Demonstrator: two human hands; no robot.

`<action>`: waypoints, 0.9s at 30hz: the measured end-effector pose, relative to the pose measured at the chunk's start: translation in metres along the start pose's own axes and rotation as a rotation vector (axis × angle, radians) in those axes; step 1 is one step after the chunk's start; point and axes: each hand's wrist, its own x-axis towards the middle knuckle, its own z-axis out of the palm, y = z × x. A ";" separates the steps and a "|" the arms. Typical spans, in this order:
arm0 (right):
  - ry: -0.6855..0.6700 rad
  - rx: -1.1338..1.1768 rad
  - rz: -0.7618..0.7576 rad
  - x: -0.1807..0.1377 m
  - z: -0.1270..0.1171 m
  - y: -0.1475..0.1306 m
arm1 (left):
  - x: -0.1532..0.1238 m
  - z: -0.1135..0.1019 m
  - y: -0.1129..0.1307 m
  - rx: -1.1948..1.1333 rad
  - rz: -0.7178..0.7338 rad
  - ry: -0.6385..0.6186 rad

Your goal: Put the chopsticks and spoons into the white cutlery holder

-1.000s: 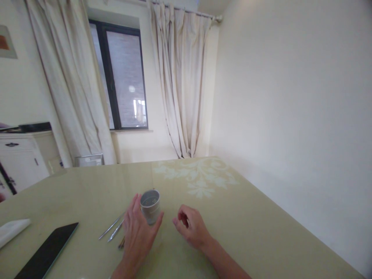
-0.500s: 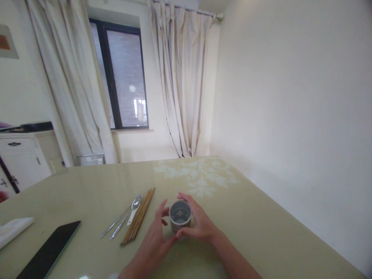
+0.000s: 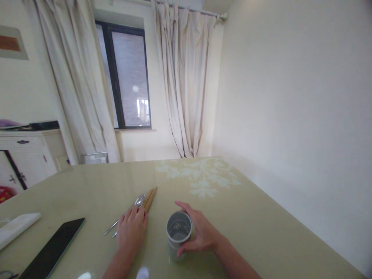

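A grey cylindrical utensil holder [image 3: 176, 252], with small drain holes in its bottom, stands open end up on the table. My right hand [image 3: 200, 230] holds it from the right, thumb on the near side and fingers round the far side. Farther left, my left hand [image 3: 132, 224] lies over a bundle of wooden chopsticks [image 3: 151, 199], its fingers curled down onto them; the fingertips are hidden. Beside the chopsticks are a metal spoon [image 3: 140, 200] and another thin metal utensil [image 3: 110, 228], partly covered by that hand.
A dark flat tablet-like slab [image 3: 54, 248] lies on the glossy table [image 3: 261, 232] at the left. A folded white cloth or tissue [image 3: 20, 228] is beyond it. The table's right edge runs along a white wall [image 3: 296, 116]; a white cabinet [image 3: 31, 151] stands back left.
My left hand has left the utensil holder and moved left onto the chopsticks. The holder, still in my right hand, appears slightly nearer.
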 end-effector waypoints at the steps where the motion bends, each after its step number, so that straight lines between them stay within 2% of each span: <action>1: -0.005 -0.006 -0.009 0.000 0.001 0.001 | 0.000 0.000 0.000 -0.003 -0.001 -0.001; 8: -0.030 -0.023 -0.091 -0.002 -0.002 -0.001 | -0.002 0.001 0.000 -0.015 0.012 -0.010; 10: 0.049 0.058 -0.118 -0.002 -0.004 -0.002 | -0.002 0.000 0.002 -0.024 0.038 -0.012; 12: 0.199 0.144 -0.103 -0.001 -0.004 -0.001 | -0.002 -0.002 0.006 -0.078 0.070 0.009; 15: 0.412 0.164 0.033 0.004 -0.001 0.005 | -0.001 -0.005 0.017 -0.298 0.060 0.027; 19: 0.475 0.110 0.241 0.013 0.008 0.010 | -0.006 -0.009 0.038 -0.680 0.004 0.032; 24: 0.483 0.355 0.284 0.022 0.019 0.007 | -0.017 -0.011 0.058 -0.896 0.114 0.079; 27: 0.582 0.476 0.257 0.026 0.013 0.006 | -0.013 -0.008 0.053 -0.949 0.133 0.056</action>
